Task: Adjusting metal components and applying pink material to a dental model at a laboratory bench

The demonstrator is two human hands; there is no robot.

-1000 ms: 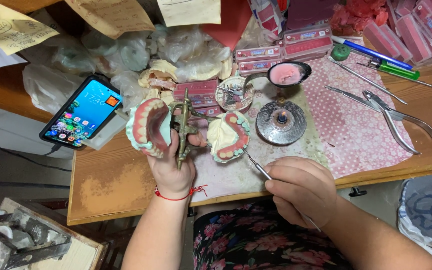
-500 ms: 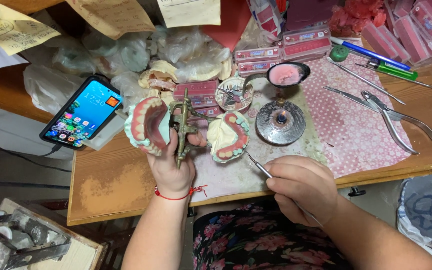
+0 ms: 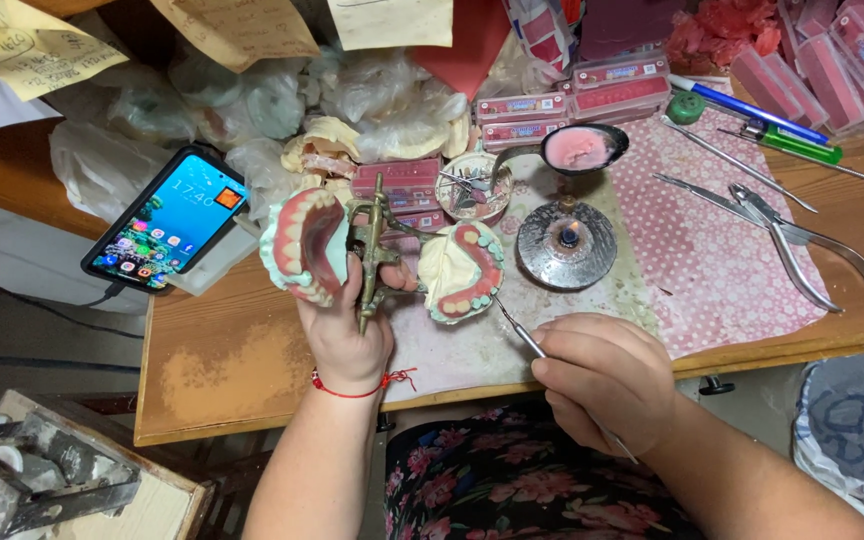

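Left hand (image 3: 347, 330) grips open brass articulator (image 3: 372, 245) with dentures (image 3: 302, 245); right hand (image 3: 602, 375) pinches metal tool (image 3: 517, 325) at denture. Burner (image 3: 565, 243), phone (image 3: 167, 220), pliers (image 3: 792, 245) nearby.

The lower shaft of the thin metal instrument (image 3: 518, 330) is swallowed by the right hand (image 3: 602, 375), and only its far end is seen past the wrist. Part of the brass articulator (image 3: 370, 250) is covered by the left hand (image 3: 345, 330) that grips it. The far faces of the two denture casts (image 3: 382, 252) are turned away. The grey bag (image 3: 857, 430), right of the grip, is cut by the edge.
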